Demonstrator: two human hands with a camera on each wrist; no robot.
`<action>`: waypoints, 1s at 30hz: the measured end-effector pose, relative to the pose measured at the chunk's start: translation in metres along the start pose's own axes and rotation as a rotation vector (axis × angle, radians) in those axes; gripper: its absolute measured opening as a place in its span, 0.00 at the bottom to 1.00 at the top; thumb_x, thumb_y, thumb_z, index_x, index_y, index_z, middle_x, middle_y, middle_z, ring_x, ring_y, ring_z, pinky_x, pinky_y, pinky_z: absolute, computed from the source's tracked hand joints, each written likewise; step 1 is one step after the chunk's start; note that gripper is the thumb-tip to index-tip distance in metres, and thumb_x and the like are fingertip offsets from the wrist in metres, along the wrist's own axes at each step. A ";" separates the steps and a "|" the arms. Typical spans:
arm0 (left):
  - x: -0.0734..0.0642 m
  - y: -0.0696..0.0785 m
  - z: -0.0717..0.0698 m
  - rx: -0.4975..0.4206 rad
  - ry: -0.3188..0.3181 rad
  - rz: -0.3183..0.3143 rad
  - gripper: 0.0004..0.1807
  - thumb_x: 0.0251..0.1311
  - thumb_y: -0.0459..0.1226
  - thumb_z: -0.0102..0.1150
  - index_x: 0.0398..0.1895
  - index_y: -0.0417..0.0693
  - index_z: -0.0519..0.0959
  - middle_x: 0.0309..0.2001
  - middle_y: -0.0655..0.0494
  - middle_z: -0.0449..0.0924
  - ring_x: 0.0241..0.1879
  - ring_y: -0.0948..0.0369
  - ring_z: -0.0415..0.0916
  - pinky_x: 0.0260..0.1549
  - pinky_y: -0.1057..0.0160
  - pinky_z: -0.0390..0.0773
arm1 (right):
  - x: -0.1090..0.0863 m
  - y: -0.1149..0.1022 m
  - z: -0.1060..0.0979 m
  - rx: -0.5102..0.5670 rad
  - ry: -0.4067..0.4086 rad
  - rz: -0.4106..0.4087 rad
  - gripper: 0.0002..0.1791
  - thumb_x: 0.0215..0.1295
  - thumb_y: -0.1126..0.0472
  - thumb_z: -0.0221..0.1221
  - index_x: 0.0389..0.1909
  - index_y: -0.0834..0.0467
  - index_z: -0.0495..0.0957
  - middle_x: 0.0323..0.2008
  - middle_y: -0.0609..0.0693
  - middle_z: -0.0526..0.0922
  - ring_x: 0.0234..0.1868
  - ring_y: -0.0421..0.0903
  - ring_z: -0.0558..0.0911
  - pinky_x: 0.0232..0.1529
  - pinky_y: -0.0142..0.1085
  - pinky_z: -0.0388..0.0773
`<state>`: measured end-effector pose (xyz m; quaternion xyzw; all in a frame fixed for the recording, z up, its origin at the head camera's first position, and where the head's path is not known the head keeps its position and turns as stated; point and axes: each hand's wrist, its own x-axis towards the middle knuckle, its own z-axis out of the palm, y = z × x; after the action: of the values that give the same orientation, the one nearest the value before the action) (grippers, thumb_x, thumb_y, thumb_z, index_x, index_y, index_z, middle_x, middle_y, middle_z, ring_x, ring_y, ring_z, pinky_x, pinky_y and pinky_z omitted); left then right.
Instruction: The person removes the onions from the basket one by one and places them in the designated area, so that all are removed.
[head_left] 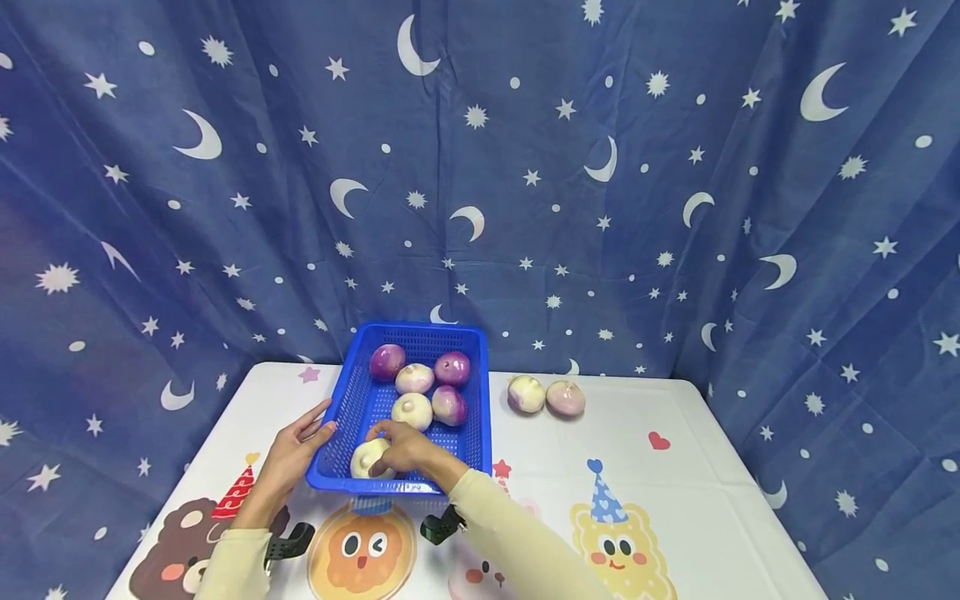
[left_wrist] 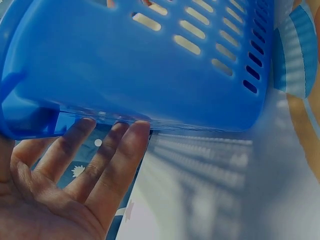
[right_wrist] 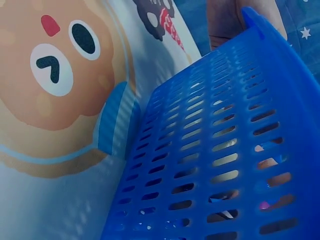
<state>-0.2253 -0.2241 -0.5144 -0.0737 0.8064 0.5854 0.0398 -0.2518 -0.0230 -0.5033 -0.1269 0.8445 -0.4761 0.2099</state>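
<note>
A blue plastic basket [head_left: 489, 417] with slotted walls stands on the table. Purple-and-white onions lie in it, among them a white-sided one [head_left: 412, 412] and a deep purple one [head_left: 387, 362]. My left hand [head_left: 288, 454] holds the basket's left side, its thumb over the rim. In the left wrist view its fingertips [left_wrist: 140, 125] touch the outer wall. Reaching over the front wall, my right hand [head_left: 405, 448] grips a whitish onion [head_left: 366, 458] in the basket's front left corner. The front wall hides most of that hand in the right wrist view.
Two more onions, a white-and-purple one [head_left: 527, 393] and a pinkish one [head_left: 566, 399], lie side by side on the table right of the basket. A cartoon-printed cloth [head_left: 712, 492] covers the table. A blue star-and-moon curtain [head_left: 525, 167] hangs behind and at both sides.
</note>
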 end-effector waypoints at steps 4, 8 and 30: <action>0.000 0.001 0.000 0.001 0.003 0.004 0.35 0.70 0.53 0.52 0.77 0.58 0.56 0.71 0.39 0.63 0.68 0.42 0.68 0.65 0.45 0.69 | 0.000 -0.002 -0.005 0.024 0.042 -0.028 0.25 0.39 0.75 0.72 0.41 0.54 0.78 0.40 0.51 0.77 0.33 0.41 0.76 0.27 0.30 0.76; 0.000 0.001 0.000 0.000 -0.005 0.018 0.35 0.70 0.52 0.52 0.77 0.57 0.57 0.72 0.38 0.61 0.69 0.41 0.66 0.66 0.43 0.67 | -0.002 -0.005 -0.014 0.042 0.084 -0.067 0.26 0.39 0.73 0.73 0.42 0.54 0.79 0.43 0.53 0.78 0.39 0.43 0.76 0.32 0.30 0.76; -0.001 0.000 -0.002 0.002 0.009 0.010 0.35 0.70 0.51 0.53 0.77 0.56 0.57 0.72 0.39 0.61 0.70 0.41 0.63 0.68 0.42 0.64 | -0.034 -0.017 -0.056 0.276 0.063 -0.118 0.25 0.47 0.70 0.71 0.49 0.53 0.79 0.43 0.51 0.79 0.41 0.44 0.78 0.29 0.34 0.79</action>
<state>-0.2245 -0.2257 -0.5140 -0.0720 0.8075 0.5845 0.0334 -0.2487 0.0245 -0.4552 -0.1313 0.7683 -0.6029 0.1701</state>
